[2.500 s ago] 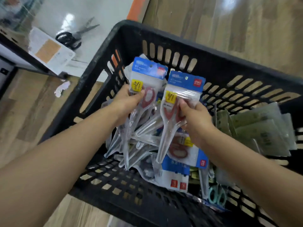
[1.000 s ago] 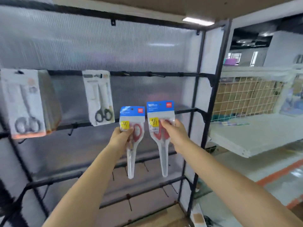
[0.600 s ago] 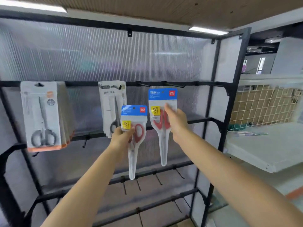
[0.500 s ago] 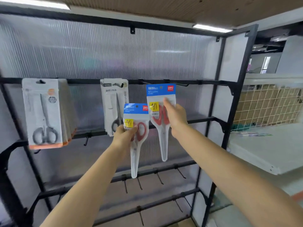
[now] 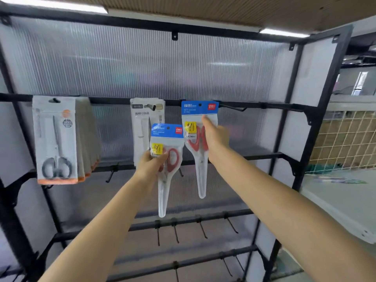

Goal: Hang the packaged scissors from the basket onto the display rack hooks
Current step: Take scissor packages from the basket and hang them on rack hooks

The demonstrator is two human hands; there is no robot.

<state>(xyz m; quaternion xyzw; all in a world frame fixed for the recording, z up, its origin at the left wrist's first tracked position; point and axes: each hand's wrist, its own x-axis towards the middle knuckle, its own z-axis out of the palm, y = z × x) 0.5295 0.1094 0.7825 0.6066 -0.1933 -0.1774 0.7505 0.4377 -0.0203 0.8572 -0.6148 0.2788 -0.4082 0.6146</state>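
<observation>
A white wire mesh panel [image 5: 345, 139] is standing at the right above a white shelf [image 5: 335, 202], and ceiling strip lights [image 5: 282, 32] are glowing overhead.

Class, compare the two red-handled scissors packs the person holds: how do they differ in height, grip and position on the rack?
The right pack is raised to the top rail; the left pack sits lower, off any rail. The right hand presses the right pack with extended fingers; the left hand grips the left pack's handle area. Both have blue headers and yellow stickers.
</observation>
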